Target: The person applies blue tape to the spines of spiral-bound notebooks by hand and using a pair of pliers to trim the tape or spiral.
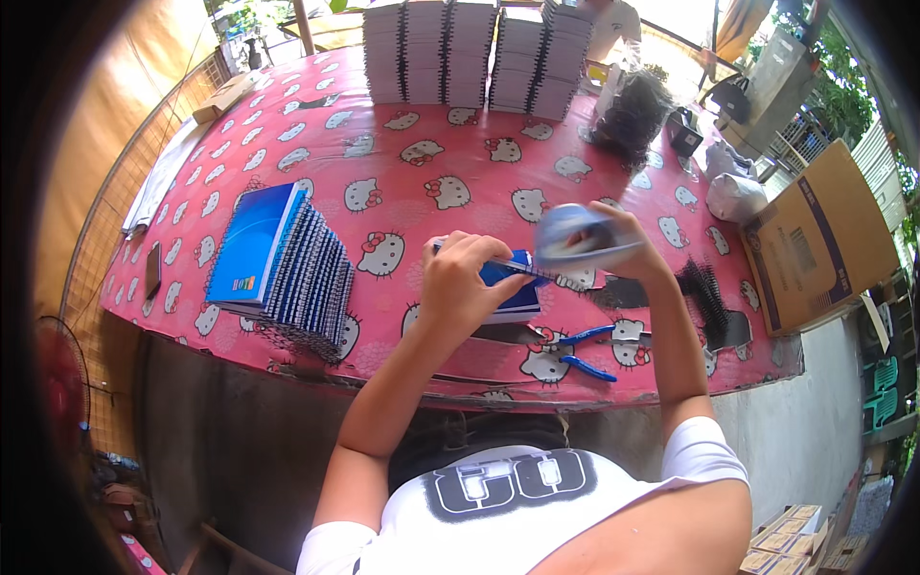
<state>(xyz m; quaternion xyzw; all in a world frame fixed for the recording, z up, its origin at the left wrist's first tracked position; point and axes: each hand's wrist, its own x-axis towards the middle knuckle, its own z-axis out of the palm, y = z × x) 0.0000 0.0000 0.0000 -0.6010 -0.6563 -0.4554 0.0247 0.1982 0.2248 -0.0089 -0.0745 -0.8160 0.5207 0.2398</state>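
My left hand [460, 283] grips the near edge of a blue-covered notebook [513, 292] lying on the pink cartoon-cat tablecloth [402, 182]. My right hand [628, 244] holds up a blurred, bent pale-blue cover sheet [575, 238] just above the notebook's right end. A dark thin strip, perhaps a binding coil, runs between both hands along the notebook's edge. Blue-handled pliers [585, 350] lie on the table right below the notebook.
A slanted stack of blue spiral-bound notebooks [283, 259] sits at left. Tall stacks of white bound pads [479, 53] stand at the far edge. Black binding coils [704, 287] lie at right, a bag of coils [632, 110] farther back, a cardboard box [819, 240] beyond.
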